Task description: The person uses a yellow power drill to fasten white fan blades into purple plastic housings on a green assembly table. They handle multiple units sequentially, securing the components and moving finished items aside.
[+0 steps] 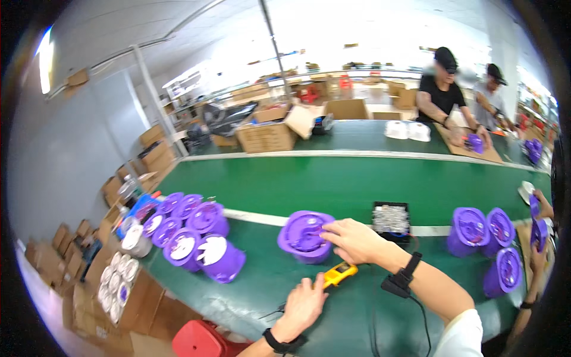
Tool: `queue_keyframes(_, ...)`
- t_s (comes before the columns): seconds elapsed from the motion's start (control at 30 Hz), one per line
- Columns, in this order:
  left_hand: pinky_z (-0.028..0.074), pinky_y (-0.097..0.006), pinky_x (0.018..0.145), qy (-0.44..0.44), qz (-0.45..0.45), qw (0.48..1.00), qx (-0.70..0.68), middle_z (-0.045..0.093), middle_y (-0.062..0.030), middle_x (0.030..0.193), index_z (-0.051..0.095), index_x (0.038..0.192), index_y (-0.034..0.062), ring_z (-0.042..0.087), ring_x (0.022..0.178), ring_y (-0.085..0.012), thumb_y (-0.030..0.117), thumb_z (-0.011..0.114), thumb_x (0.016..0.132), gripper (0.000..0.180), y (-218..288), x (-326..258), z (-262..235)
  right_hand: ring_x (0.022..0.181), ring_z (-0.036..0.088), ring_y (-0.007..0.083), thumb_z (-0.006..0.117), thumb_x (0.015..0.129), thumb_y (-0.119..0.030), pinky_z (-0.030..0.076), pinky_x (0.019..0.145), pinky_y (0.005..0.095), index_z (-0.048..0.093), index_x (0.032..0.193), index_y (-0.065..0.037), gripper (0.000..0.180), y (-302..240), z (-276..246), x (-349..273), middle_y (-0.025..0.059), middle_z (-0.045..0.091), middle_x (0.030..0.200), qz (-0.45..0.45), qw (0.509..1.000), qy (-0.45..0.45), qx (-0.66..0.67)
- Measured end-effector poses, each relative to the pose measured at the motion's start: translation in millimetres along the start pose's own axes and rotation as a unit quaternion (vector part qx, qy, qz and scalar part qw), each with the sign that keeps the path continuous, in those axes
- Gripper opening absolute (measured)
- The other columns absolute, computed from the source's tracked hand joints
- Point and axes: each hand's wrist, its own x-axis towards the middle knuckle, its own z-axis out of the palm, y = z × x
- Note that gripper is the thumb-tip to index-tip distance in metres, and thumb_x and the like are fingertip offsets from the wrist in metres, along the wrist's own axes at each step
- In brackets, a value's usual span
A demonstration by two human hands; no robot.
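A purple lidded tub (306, 234) stands upright on the green work table. My right hand (354, 240) reaches over its right edge, fingers bent and close together on the lid and rim; part of the grip is hidden. Below it, my left hand (304, 306) is closed round the left end of a small yellow handheld device (340, 273), which lies tilted with its other end under my right hand. A thin dark lead runs from near my left fingers. To the left several similar purple tubs (205, 217) crowd together, some with white round pieces on top.
A black tray of small silvery parts (391, 219) sits right of the tub. More purple tubs (470, 231) stand farther right, near another person's hands (538, 256). A red stool (205, 340) and an open carton (134, 297) are at lower left. Two people (443, 98) work across the table.
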Motion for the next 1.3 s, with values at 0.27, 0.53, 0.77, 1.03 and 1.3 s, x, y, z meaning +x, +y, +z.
queue_keyframes(0.27, 0.052, -0.039, 0.056, 0.057, -0.044, 0.997, -0.006, 0.05, -0.01, 0.083, 0.053, 0.116, 0.0095, 0.062, 0.072, -0.0268, 0.032, 0.072, 0.075, 0.051, -16.8, -77.2, -38.5, 0.084, 0.058, 0.0251, 0.062, 0.081, -0.029, 0.045, 0.076, 0.0372, 0.057, 0.098, -0.006, 0.028, -23.5, 34.9, 42.6, 0.0085, 0.055, 0.088, -0.095, 0.989, 0.037, -0.105)
queue_keyframes(0.53, 0.049, -0.033, 0.064, 0.273, 0.06, 0.958, -0.062, 0.051, -0.0075, 0.083, 0.057, 0.116, 0.0045, 0.057, 0.07, -0.0232, 0.016, 0.077, 0.055, 0.065, -25.1, -108.2, -48.5, 0.075, 0.059, 0.0352, 0.05, 0.088, -0.011, 0.047, 0.068, 0.0431, 0.063, 0.086, -0.001, 0.017, -15.2, 15.7, 20.4, 0.0168, 0.063, 0.082, 0.226, 0.946, 0.209, 0.107)
queue_keyframes(0.77, 0.046, -0.035, 0.052, 0.459, 0.156, 0.862, -0.149, 0.057, -0.0101, 0.073, 0.06, 0.107, -0.0022, 0.057, 0.06, -0.0258, 0.01, 0.073, 0.059, 0.052, -31.8, -73.2, -61.7, 0.065, 0.053, 0.0112, 0.044, 0.093, -0.014, 0.042, 0.057, 0.0318, 0.062, 0.077, 0.001, 0.028, -19.4, 69.1, -152.9, -0.001, 0.055, 0.065, 0.514, 0.688, 0.15, 0.489)
queue_keyframes(1.03, 0.046, -0.029, 0.055, 0.488, 0.105, 0.779, -0.38, 0.056, -0.0058, 0.074, 0.051, 0.111, 0.0022, 0.056, 0.064, -0.0158, 0.001, 0.068, 0.078, 0.037, 1.3, 7.9, -57.6, 0.085, 0.058, 0.0358, 0.053, 0.086, -0.005, 0.047, 0.075, 0.0361, 0.063, 0.095, 0.001, 0.015, -77.1, 5.0, -217.0, 0.0196, 0.059, 0.09, 0.46, 0.868, 0.185, 0.042)
queue_keyframes(1.3, 0.039, -0.029, 0.058, 0.372, 0.144, 0.492, -0.774, 0.049, -0.0006, 0.069, 0.044, 0.115, 0.0056, 0.044, 0.058, -0.0106, 0.033, 0.052, 0.095, 0.035, 41.2, 59.7, -147.3, 0.119, 0.05, 0.0325, 0.056, 0.092, -0.032, 0.039, 0.101, 0.0415, 0.037, 0.137, -0.001, 0.057, -208.8, -31.0, -212.9, 0.0182, 0.047, 0.133, 0.187, 0.844, 0.011, 0.502)
